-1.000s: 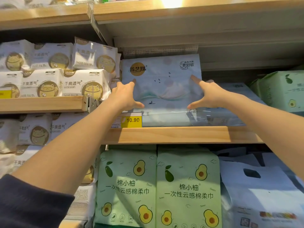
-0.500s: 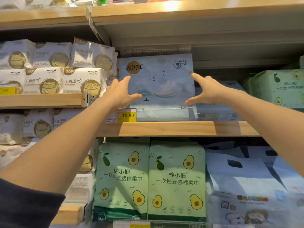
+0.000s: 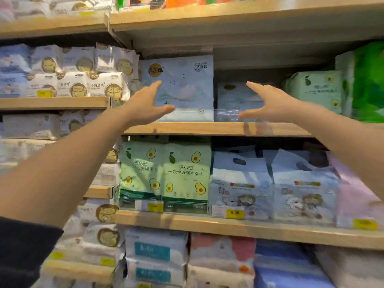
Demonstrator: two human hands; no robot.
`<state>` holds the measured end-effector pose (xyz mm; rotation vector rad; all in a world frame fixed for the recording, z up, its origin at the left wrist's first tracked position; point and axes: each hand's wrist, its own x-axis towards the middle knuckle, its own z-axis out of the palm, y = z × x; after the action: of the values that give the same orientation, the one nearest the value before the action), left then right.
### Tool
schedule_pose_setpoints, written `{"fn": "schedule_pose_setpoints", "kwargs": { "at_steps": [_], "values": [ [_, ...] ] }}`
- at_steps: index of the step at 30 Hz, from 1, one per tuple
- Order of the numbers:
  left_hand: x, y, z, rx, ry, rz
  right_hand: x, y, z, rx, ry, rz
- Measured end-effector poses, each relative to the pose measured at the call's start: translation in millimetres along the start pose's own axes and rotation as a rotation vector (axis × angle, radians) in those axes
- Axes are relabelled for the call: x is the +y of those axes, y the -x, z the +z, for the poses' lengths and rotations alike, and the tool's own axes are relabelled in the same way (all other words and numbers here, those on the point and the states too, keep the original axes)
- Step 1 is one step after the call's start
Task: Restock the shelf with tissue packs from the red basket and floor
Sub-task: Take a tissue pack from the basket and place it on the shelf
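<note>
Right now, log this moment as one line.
blue tissue pack: upright on shelf | left hand: open, empty | right hand: open, empty

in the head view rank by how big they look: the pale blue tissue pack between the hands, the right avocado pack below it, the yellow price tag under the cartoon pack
1. pale blue tissue pack and right avocado pack: look alike, and their nearness to the camera differs, so unranked
2. yellow price tag: clearly smallest

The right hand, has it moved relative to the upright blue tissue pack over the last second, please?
Yes. The right hand has shifted right, off the upright blue tissue pack; it was pressing the pack's right edge and is now open in front of the lower pack beside it.
</note>
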<state>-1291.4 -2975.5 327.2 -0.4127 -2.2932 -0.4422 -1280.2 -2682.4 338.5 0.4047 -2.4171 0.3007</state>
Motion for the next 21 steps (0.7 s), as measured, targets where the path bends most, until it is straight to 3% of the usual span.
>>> {"fn": "schedule_pose_setpoints", "kwargs": {
  "at_steps": [11, 21],
  "values": [
    [62.1, 115.1, -6.6, -0.157, 0.002, 0.035, 13.7, 150.2, -40.7, -0.022, -0.074, 0.085],
    [87.5, 249.3, 16.1, -0.341, 0.073, 0.112, -10.4, 314.8, -13.6, -0.073, -0.179, 0.218]
  ]
}}
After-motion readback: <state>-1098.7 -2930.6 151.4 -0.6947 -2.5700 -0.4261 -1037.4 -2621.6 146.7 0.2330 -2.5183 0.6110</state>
